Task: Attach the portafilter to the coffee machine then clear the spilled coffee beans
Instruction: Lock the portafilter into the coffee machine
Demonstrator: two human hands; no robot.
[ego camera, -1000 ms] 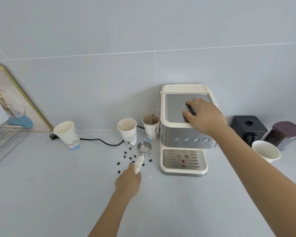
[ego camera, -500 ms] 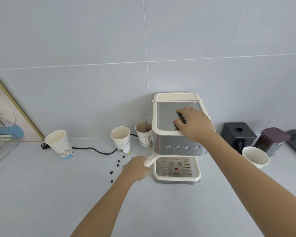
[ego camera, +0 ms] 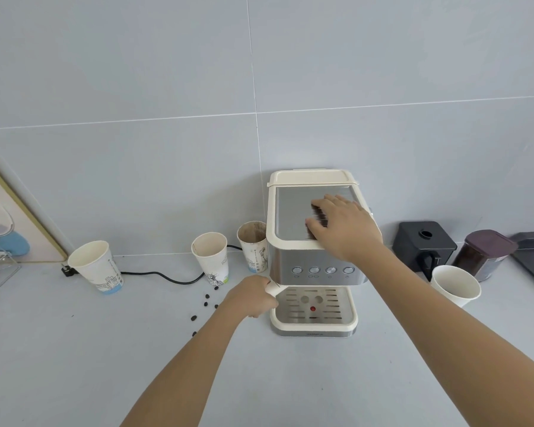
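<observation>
Left hand (ego camera: 251, 296) closed in a fist around the cream handle of the portafilter (ego camera: 274, 288), handle sticking out leftward from under the front of the coffee machine (ego camera: 313, 257); the portafilter's basket end is hidden under the machine body, can't tell if it is locked in. Right hand (ego camera: 342, 224) lies flat, fingers spread, palm down on the metal top plate of the machine, gripping nothing. Below the four round buttons sits the drip tray (ego camera: 313, 306) with slotted metal grille and a red dot in the middle. Spilled coffee beans (ego camera: 205, 303) scattered on the tabletop (ego camera: 74, 365) just left of the left hand and forearm, some partly hidden by the arm. Three printed paper cups stand left of the machine: stained cup (ego camera: 253, 245) touching or just beside the machine, middle cup (ego camera: 211, 257), far left cup (ego camera: 97, 265). Black power cord (ego camera: 164, 275) runs behind them along the tabletop. Right of the machine: black box-shaped container (ego camera: 423, 246), dark-lidded jar (ego camera: 484, 254), plain white cup (ego camera: 455, 285).
</observation>
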